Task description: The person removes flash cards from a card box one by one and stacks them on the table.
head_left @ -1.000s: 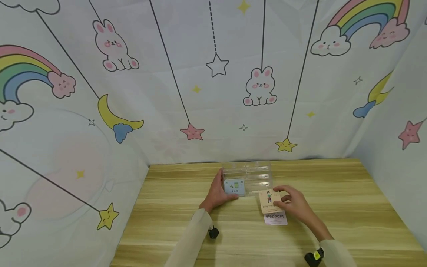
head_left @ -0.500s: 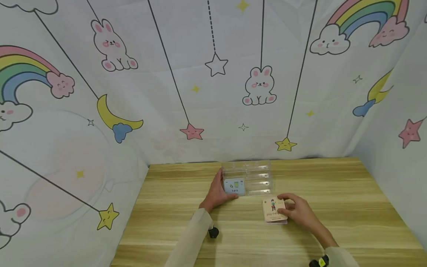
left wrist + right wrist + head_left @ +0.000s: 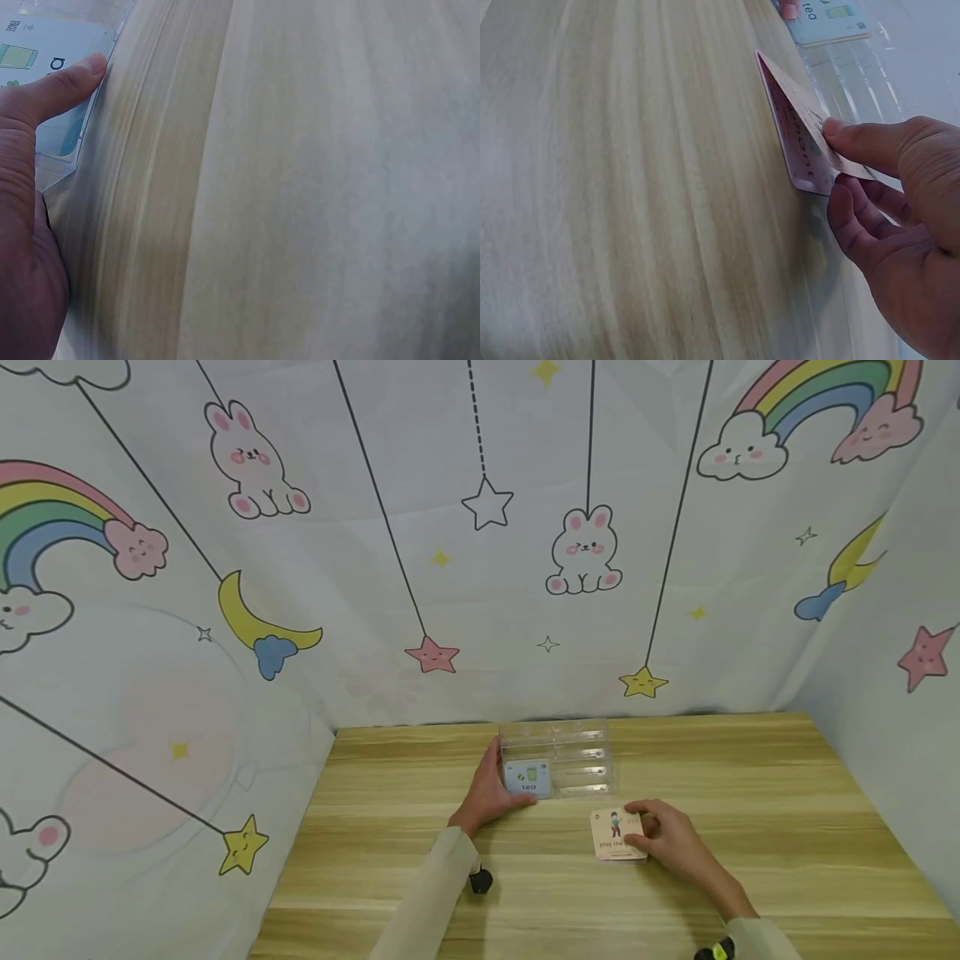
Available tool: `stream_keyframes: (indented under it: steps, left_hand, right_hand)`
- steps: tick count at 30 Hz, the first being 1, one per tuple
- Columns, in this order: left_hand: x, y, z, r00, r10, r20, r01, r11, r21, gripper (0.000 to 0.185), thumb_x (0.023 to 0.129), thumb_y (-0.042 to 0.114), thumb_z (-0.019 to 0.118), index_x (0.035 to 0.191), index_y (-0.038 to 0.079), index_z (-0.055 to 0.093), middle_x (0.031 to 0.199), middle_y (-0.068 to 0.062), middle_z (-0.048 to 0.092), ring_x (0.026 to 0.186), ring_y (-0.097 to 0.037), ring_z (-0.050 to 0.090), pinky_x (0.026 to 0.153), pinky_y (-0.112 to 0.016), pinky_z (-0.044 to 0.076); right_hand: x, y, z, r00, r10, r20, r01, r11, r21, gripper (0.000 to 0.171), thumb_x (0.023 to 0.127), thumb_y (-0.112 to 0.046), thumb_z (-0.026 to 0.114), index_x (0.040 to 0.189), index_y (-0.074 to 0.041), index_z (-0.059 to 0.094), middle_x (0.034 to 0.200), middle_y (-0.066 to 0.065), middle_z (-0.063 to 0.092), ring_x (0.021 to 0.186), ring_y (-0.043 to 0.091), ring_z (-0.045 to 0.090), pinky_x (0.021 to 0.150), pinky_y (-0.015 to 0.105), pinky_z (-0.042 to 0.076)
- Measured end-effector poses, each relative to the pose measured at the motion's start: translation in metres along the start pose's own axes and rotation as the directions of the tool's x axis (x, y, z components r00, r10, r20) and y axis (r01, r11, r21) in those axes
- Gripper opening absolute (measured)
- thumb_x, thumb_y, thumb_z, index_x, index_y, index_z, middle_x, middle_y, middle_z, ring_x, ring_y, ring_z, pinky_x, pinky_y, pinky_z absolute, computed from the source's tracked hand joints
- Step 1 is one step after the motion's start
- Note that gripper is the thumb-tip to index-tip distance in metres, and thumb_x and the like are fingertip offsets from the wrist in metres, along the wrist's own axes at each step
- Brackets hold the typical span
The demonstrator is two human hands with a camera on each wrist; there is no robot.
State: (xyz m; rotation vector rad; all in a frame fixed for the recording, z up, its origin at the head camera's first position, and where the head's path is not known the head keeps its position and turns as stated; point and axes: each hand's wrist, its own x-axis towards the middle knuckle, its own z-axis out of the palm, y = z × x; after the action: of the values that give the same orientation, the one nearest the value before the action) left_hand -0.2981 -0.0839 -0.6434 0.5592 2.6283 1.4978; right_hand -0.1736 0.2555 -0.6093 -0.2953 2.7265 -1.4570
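A clear plastic box stands at the middle of the wooden table. A blue card marked "tea" sits in its left end. My left hand grips that end, and its thumb lies along the box front by the tea card. My right hand pinches a small stack of cards in front of the box, a cream "play the" card on top. In the right wrist view the thumb is on top of the stack, the fingers are beneath, and its near edge is lifted.
Printed fabric walls with rainbows, rabbits and stars close the table in at the back and on both sides. The clear box has several compartments to the right of the tea card. Bare wood lies to the left, right and front.
My right hand has drawn the cream card back from the box and down onto the "elephant" card, which it now covers. The left hand has not moved.
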Motion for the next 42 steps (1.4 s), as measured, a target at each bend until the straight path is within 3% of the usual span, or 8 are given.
stream_keyframes:
  steps: [5, 9, 16, 36, 42]
  left_hand:
    - [0.001, 0.000, 0.001, 0.999, 0.041, -0.014, -0.041, 0.999, 0.001, 0.128, 0.069, 0.034, 0.100, 0.163, 0.007, 0.018, 0.149, -0.011, 0.046, 0.138, -0.024, 0.048, 0.116, -0.045, 0.037]
    - [0.001, 0.000, 0.001, 0.999, 0.038, -0.012, -0.038, 0.999, 0.001, 0.128, 0.068, 0.032, 0.100, 0.163, 0.008, 0.018, 0.149, -0.011, 0.046, 0.136, -0.022, 0.049, 0.116, -0.044, 0.037]
    - [0.000, 0.001, 0.000, 1.000, -0.002, 0.002, 0.002, 1.000, 0.002, 0.130, 0.069, 0.032, 0.100, 0.164, 0.011, 0.015, 0.154, -0.009, 0.043, 0.140, -0.019, 0.045, 0.118, -0.039, 0.034]
    - [-0.001, -0.002, 0.002, 0.999, 0.034, -0.006, -0.034, 0.999, 0.002, 0.130, 0.070, 0.031, 0.099, 0.164, 0.009, 0.013, 0.157, -0.016, 0.039, 0.145, -0.027, 0.041, 0.118, -0.044, 0.035]
    - [-0.002, 0.002, 0.001, 1.000, -0.002, 0.004, 0.002, 1.000, -0.003, 0.130, 0.070, 0.031, 0.100, 0.165, 0.012, 0.013, 0.159, -0.013, 0.038, 0.146, -0.022, 0.040, 0.119, -0.040, 0.033]
  right_hand:
    - [-0.001, 0.004, 0.002, 0.997, -0.065, -0.044, 0.060, 0.993, -0.099, 0.044, 0.082, -0.008, 0.089, 0.121, 0.002, 0.070, 0.100, 0.005, 0.064, 0.075, 0.010, 0.051, 0.063, 0.026, 0.045]
    - [-0.001, 0.006, 0.004, 0.993, -0.099, -0.063, 0.089, 0.986, -0.144, 0.042, 0.080, -0.004, 0.089, 0.119, 0.002, 0.072, 0.101, 0.006, 0.062, 0.076, 0.011, 0.049, 0.064, 0.026, 0.044]
    - [-0.001, 0.007, 0.006, 0.990, -0.122, -0.077, 0.110, 0.984, -0.137, 0.040, 0.079, -0.002, 0.089, 0.115, 0.003, 0.072, 0.100, 0.008, 0.061, 0.074, 0.011, 0.049, 0.062, 0.025, 0.043]
    - [-0.002, 0.010, 0.010, 0.995, -0.091, -0.050, 0.082, 0.985, -0.152, 0.038, 0.080, -0.006, 0.090, 0.114, -0.001, 0.073, 0.109, 0.009, 0.062, 0.077, 0.010, 0.047, 0.065, 0.025, 0.042]
    - [-0.002, 0.011, 0.011, 0.992, -0.113, -0.053, 0.103, 0.981, -0.164, 0.038, 0.080, -0.009, 0.090, 0.114, -0.002, 0.074, 0.110, 0.009, 0.062, 0.077, 0.010, 0.046, 0.065, 0.025, 0.042]
